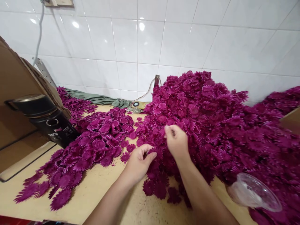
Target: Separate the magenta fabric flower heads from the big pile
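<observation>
A big heap of magenta fabric flower petals [211, 118] fills the right half of the wooden table [98, 193]. My left hand [138, 162] is at the heap's near edge, its fingers curled round a petal piece. My right hand [177, 140] rests on the heap just above, fingertips pinched together on petals. A flatter spread of the same petals [93, 143] lies to the left of both hands.
A black flask [44, 120] lies on its side at the left, by a cardboard box [14, 81]. A clear plastic cup [254, 192] sits at the right front. A green cloth [98, 100] and cables lie along the white tiled wall.
</observation>
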`<act>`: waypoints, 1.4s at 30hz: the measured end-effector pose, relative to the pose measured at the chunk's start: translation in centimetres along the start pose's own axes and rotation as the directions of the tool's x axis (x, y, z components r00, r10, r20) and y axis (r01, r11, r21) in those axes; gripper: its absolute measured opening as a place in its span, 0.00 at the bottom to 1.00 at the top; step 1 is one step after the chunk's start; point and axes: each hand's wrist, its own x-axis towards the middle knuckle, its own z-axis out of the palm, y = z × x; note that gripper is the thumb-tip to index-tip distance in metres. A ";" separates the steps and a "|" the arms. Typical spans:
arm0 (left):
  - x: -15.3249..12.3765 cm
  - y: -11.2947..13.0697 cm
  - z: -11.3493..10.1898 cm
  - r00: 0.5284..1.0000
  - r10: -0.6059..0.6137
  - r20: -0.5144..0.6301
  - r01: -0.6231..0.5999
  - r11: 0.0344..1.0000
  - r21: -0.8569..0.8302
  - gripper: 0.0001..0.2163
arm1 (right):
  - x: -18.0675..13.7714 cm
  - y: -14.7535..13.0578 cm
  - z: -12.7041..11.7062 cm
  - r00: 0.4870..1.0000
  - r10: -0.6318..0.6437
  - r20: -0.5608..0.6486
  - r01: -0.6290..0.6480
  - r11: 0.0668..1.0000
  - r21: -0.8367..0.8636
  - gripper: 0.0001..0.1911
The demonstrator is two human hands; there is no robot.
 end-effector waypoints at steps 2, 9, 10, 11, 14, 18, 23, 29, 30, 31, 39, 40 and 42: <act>-0.4 -0.1 -0.3 0.999 -0.035 0.020 0.036 0.999 -0.005 0.07 | 1.3 0.9 -0.7 0.993 0.038 -0.110 -0.035 0.999 0.032 0.11; 0.8 -0.4 -0.9 0.999 -0.034 -0.033 0.031 0.995 -0.096 0.13 | -1.1 -0.1 -0.5 0.972 -0.105 0.211 0.073 0.985 0.153 0.12; 1.1 -0.6 -0.9 0.999 -0.035 -0.035 0.032 0.995 -0.091 0.14 | -1.9 -0.5 -0.2 0.952 -0.087 0.294 0.031 0.981 0.190 0.11; 1.4 -0.7 -0.9 0.999 -0.041 -0.035 0.038 0.996 -0.084 0.15 | -2.6 -0.9 0.0 0.929 -0.063 0.366 -0.021 0.975 0.221 0.11; 1.9 -1.1 -0.9 0.997 -0.068 -0.028 0.066 0.995 -0.069 0.18 | -3.6 -1.4 0.5 0.875 0.012 0.484 -0.173 0.942 0.288 0.08; 2.2 -1.2 -1.0 0.997 -0.051 -0.059 0.050 0.999 -0.017 0.20 | -3.2 -1.1 0.7 0.830 0.047 0.555 -0.296 0.882 0.368 0.05; 2.0 -1.3 -0.8 0.995 -0.019 -0.100 0.013 0.998 -0.061 0.21 | -2.8 -0.9 0.7 0.808 0.093 0.582 -0.392 0.823 0.412 0.05; 1.5 -0.8 -0.5 0.984 0.063 -0.164 -0.059 0.998 0.035 0.19 | -2.9 -1.5 1.6 0.903 0.129 0.410 -0.299 0.874 0.383 0.03; 1.5 -0.7 -0.5 0.979 0.075 -0.189 -0.067 0.997 0.047 0.18 | -2.9 -1.7 1.8 0.917 0.127 0.378 -0.278 0.884 0.376 0.03; 1.4 -0.7 -0.5 0.973 0.083 -0.215 -0.073 0.996 0.055 0.18 | -2.9 -1.9 2.0 0.926 0.126 0.356 -0.264 0.890 0.371 0.02; 0.6 -0.7 -1.5 0.971 0.085 -0.222 -0.096 0.994 -0.042 0.11 | -2.3 -2.2 1.4 0.832 0.125 0.541 -0.379 0.839 0.390 0.08; 0.6 -0.7 -1.5 0.977 0.083 -0.197 -0.098 0.993 -0.065 0.10 | -2.3 -2.1 1.1 0.797 0.157 0.583 -0.434 0.820 0.372 0.10; 0.5 -0.7 -1.6 0.986 0.080 -0.147 -0.097 0.989 -0.115 0.09 | -2.6 -2.0 0.8 0.748 0.193 0.635 -0.502 0.790 0.353 0.12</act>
